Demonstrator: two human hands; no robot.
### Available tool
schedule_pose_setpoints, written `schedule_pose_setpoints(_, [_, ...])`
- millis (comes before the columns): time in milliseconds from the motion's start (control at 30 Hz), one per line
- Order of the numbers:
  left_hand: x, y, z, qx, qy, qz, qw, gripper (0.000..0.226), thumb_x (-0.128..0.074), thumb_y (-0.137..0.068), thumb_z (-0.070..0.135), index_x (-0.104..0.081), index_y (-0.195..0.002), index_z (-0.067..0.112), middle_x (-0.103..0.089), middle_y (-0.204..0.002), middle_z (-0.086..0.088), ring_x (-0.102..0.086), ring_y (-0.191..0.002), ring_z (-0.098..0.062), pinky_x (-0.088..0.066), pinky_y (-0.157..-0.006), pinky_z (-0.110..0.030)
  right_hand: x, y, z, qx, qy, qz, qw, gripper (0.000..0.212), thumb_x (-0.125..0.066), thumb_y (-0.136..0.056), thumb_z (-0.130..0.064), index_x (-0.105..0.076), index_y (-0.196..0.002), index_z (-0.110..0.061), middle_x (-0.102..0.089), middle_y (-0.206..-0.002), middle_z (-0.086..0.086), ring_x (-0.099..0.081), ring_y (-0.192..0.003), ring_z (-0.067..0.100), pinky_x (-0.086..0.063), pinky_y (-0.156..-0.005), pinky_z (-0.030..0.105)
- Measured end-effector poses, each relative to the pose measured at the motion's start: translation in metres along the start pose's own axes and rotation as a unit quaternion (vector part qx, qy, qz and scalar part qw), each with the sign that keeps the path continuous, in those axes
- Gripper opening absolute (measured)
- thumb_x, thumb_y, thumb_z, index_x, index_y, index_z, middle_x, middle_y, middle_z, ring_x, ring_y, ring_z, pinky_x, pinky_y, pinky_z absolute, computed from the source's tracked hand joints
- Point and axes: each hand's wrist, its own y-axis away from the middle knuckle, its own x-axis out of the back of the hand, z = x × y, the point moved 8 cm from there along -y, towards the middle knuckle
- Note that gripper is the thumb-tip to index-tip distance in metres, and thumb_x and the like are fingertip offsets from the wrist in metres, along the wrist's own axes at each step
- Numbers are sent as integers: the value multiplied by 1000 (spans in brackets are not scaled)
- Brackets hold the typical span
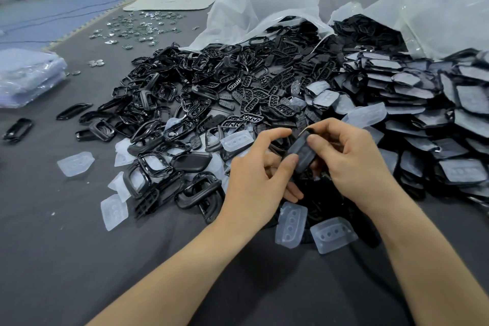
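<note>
Item in hand: one black key-fob shell (301,152), held above the near middle of the worktop (66,219). Left hand (251,180) pinched its lower part, fingers curled. Right hand (354,164) gripped its upper end, thumb on the face. Seemingly done: stacked padded shells (412,92), right. Outstanding: heap of loose black frames (164,92), far left, and clear silicone button pads (291,225), near. Much remained.

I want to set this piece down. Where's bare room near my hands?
Bare grey cloth lies left of the left forearm, nearer than the clear pads; a strip runs between the blue plastic stack and black frames. Beyond the left hand and right hand gripping the black part, it's crowded.
</note>
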Motion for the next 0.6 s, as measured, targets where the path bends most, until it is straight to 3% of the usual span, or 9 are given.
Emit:
schedule_pose_setpoints(100, [-3, -1, -5, 27, 42, 1, 999, 23, -56, -95, 6, -61, -99, 28, -65, -63, -10, -68, -49, -21, -53, -46, -25, 4, -1, 2, 0, 4, 12, 1000, 10, -56, -94, -6, -60, -88, -12, -61, -66, 3, -55, -47, 5, -48, -49, 22])
schedule_pose_setpoints(167, [-4, -2, -7, 38, 51, 1, 998, 24, -56, -95, 5, -62, -93, 28, -66, -67, -15, -67, -48, -21, -53, -46, -24, 4, -1, 3, -2, 15, 13, 1000, 10, -57, -93, -8, -61, -87, -14, -61, -66, 3, -56, -47, 6, -49, -50, 26])
schedule_pose_setpoints(333, [-6, 0, -8, 43, 40, -12, 998, 27, -56, -95, 4, -61, -89, 29, -67, -65, -10, -67, -48, -19, -53, -47, -24, 5, 0, 2, 1, 15, 0, 1000, 8, -63, -90, -16, -63, -82, -15, -62, -64, 3, -58, -52, 15, -50, -49, 26])
schedule_pose_setpoints(467, [-3, 0, -5, 25, -4, -4, 1000, 25, -57, -95, 5, -59, -88, 28, -69, -65, -6, -67, -47, -16, -53, -47, -23, 2, 0, -1, 18, 24, -9, 1000, 12, -61, -91, -10, -57, -80, -14, -58, -67, 1, -54, -58, 15, -47, -56, 35])
schedule_pose_setpoints(600, [3, 0, 2, 6, -28, 18, 999, 23, -58, -95, 7, -59, -88, 30, -71, -66, 6, -66, -47, -15, -52, -47, -23, 1, 0, -4, 23, -35, -10, 999, 13, -60, -92, -7, -54, -81, -11, -58, -67, -1, -52, -55, 7, -43, -50, 22])
